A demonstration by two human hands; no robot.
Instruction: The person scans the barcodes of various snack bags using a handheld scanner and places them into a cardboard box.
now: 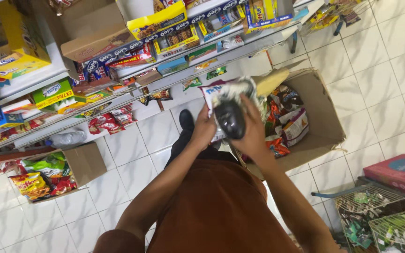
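My left hand [204, 129] holds the lower left edge of a stack of snack packets [221, 93], white and purple wrappers fanned upward. My right hand [253, 131] grips a black handheld scanner [229, 119] and presses it against the front of the packets. Both hands are raised in front of my brown shirt, above a large open cardboard box [324, 122] that holds more snack bags. My black shoe [186, 119] shows on the white tiled floor just left of the hands.
Store shelves [174, 61] packed with boxed and bagged snacks run across the top left. A smaller cardboard box [87, 161] of packets sits on the floor at left. Wire baskets [380, 220] and a red carton [399, 171] stand at lower right.
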